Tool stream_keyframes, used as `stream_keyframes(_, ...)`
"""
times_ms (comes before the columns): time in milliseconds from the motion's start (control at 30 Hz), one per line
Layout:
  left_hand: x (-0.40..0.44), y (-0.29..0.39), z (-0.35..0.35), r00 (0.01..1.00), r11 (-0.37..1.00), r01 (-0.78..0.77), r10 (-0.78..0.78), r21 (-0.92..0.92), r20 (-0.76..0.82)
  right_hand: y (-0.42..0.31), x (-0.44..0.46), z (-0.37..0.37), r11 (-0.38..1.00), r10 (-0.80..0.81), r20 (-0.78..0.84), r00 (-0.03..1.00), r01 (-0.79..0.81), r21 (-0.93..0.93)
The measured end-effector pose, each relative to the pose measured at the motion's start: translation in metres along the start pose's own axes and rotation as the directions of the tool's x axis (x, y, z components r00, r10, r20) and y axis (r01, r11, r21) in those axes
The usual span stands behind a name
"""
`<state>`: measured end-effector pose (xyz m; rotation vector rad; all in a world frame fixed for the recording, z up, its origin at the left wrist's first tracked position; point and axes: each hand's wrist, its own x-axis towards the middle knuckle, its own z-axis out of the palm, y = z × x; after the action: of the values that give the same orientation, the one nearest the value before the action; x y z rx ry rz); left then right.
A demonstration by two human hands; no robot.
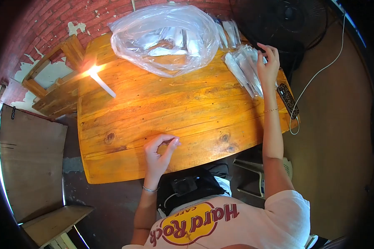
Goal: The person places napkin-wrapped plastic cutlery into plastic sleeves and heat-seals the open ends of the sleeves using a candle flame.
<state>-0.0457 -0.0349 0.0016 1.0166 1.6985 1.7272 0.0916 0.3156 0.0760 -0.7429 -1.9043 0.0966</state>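
Observation:
My left hand (158, 154) is over the front part of the wooden table (166, 108), thumb and forefinger curled round until their tips meet. Whether anything sits between those tips is too small to tell. At the right side, my right hand (269, 62) is raised beside a pile of clear plastic packets (243, 68), its fingers bent and apart, with nothing visible in them. A large clear plastic bag (126, 45), wide open, lies at the back with white wrapped pieces inside. On the left, a white candle (104, 85) burns with a bright flame.
More packets (229, 33) lie behind the pile. A black fan (289, 18) stands at the back right. Near the right edge is a phone in a patterned case (287, 99), with a white cable (318, 74). A wooden chair (56, 93) is at the left.

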Motion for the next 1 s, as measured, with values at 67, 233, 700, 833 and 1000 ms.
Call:
stream_keyframes(67,0.000,0.000,0.000,1.000,1.000,-0.017,0.017,0.010,0.010,-0.021,0.005,0.003,0.996,-0.054,-0.016,0.998,0.055,0.071)
stream_keyframes(233,0.000,-0.001,0.000,1.000,1.000,-0.027,0.027,0.006,-0.001,-0.065,0.013,0.036,0.920,-0.349,0.012,0.937,0.340,0.195)
stream_keyframes(700,0.003,-0.003,-0.001,0.999,0.999,-0.052,0.052,0.009,0.006,-0.121,-0.012,0.192,0.853,-0.508,0.510,0.694,0.488,0.184)
stream_keyframes(833,0.005,-0.001,-0.003,0.998,0.998,-0.054,0.054,-0.012,0.013,-0.129,-0.018,0.200,0.844,-0.412,0.587,0.697,0.534,-0.042)
stream_keyframes(1000,0.005,-0.004,-0.002,0.999,0.999,-0.026,0.027,-0.041,0.023,-0.146,-0.004,0.178,0.967,-0.253,0.377,0.891,0.232,0.101)
